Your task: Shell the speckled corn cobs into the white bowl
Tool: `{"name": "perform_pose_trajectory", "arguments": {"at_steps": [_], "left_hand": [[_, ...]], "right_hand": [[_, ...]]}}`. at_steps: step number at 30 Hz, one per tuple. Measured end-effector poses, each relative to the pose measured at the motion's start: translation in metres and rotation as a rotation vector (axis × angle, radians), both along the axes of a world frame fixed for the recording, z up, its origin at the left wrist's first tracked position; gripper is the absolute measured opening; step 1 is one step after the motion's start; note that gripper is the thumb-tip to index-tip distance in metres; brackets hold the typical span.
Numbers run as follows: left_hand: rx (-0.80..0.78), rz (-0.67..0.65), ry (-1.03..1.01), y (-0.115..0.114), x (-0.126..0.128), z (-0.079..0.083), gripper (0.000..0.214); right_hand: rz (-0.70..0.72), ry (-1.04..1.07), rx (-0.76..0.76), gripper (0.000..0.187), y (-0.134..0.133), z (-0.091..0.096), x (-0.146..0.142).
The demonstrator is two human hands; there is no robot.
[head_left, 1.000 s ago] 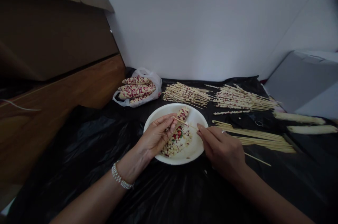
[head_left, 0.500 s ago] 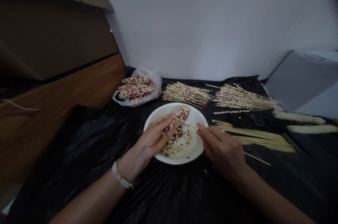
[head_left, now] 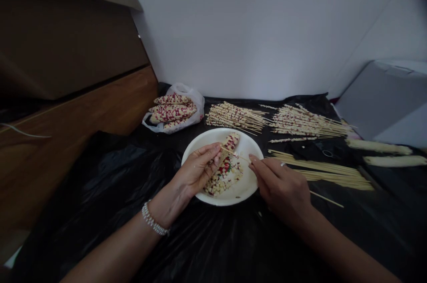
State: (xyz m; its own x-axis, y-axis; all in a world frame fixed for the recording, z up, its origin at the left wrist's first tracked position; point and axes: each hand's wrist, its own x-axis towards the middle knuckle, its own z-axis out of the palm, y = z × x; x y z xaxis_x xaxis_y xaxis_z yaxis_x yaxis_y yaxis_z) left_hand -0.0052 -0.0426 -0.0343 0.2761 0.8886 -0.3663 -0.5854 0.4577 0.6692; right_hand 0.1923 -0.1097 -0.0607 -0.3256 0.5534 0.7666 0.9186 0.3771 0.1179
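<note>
Over the white bowl (head_left: 248,187), my left hand (head_left: 198,167) is closed in a pinch at one end of a thin wooden skewer (head_left: 236,154). A small pale bit at those fingertips looks like a corn kernel, largely hidden by the fingers. My right hand (head_left: 282,185) grips the skewer at the bowl's right rim, and its other end sticks out behind the hand. Inside the bowl are loose white and dark red corn kernels (head_left: 218,185) and a speckled corn cob (head_left: 231,140), partly hidden behind my left hand.
Behind the bowl lie two piles of kernel-threaded skewers (head_left: 233,117) and a plastic bag (head_left: 199,104) holding several speckled cobs (head_left: 171,115). Bare skewers (head_left: 330,176) and two stripped cobs (head_left: 396,161) lie to the right on black plastic sheeting (head_left: 213,247). A wall rises behind.
Both hands keep nearly the same hold on the skewer. The view has shifted very slightly; little else differs.
</note>
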Motion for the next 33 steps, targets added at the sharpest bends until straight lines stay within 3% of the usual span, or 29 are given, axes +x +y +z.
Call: {"name": "perform_pose_trajectory", "arguments": {"at_steps": [8, 13, 15, 19, 24, 29, 33], "left_hand": [[0.055, -0.114, 0.073, -0.003, 0.002, -0.003, 0.004], [0.065, -0.176, 0.030, -0.005, 0.002, -0.004, 0.011], [0.028, -0.139, -0.009, -0.003, 0.002, -0.002, 0.007], [-0.072, -0.093, -0.067, 0.000, 0.001, 0.005, 0.018], [0.010, -0.093, -0.037, 0.000, 0.002, 0.004, 0.030], [-0.021, -0.033, -0.020, 0.000, 0.002, 0.003, 0.031], [0.008, -0.007, -0.072, 0.000, 0.001, 0.001, 0.043]], "right_hand": [[-0.017, -0.004, -0.006, 0.025, -0.003, -0.002, -0.004], [-0.006, 0.011, -0.025, 0.024, -0.003, -0.001, -0.004], [-0.016, 0.037, -0.021, 0.023, 0.000, 0.001, -0.002], [-0.050, 0.087, -0.014, 0.022, 0.004, 0.004, 0.004], [-0.044, 0.066, -0.015, 0.022, 0.005, 0.002, 0.004], [-0.033, 0.048, -0.004, 0.022, 0.004, 0.001, 0.003], [-0.021, 0.015, -0.002, 0.023, 0.003, 0.000, 0.003]]}}
